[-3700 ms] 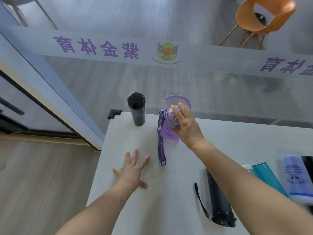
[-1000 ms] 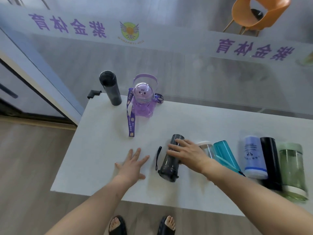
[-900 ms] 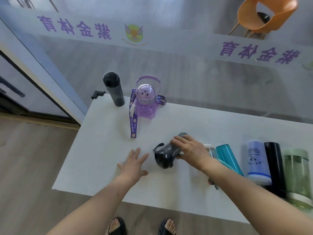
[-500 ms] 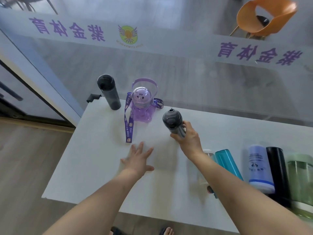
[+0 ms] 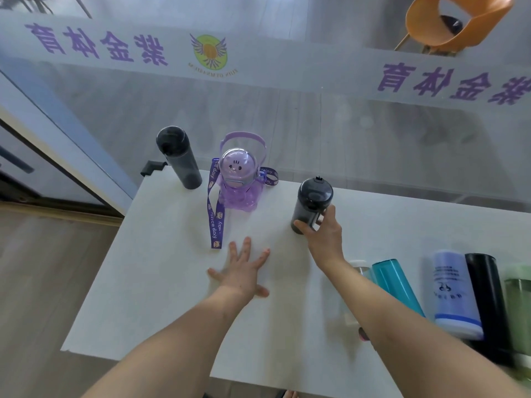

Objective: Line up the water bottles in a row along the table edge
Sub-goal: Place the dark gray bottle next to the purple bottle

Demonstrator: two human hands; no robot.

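Smoky-grey plastic bottle stands upright on the white bench, right hand clamped round its lower body, thumb on one side, fingers wrapped on the other. Whether its base is fully down I cannot tell; the hand hides part of it. Landmark: purple bottle with carry handle and lanyard, standing at the bench's far edge. The grey bottle is to the right of the purple one, apart from it and a bit nearer the person. A tall black bottle stands left of the purple one, near the far corner. Left hand lies flat on the bench, fingers spread, holding nothing, nearer the person than the purple one.

Step in hand, as I judge it: placing the third bottle in the row. To do it well, slide it toward the far edge until it sits level with the purple one, keep a gap like the one between black and purple, keep it upright, then let go slowly so it doesn't tip. Avoid the lanyard.

Well right of the purple bottle, more lie on their sides waiting: teal bottle, pale blue bottle, others.
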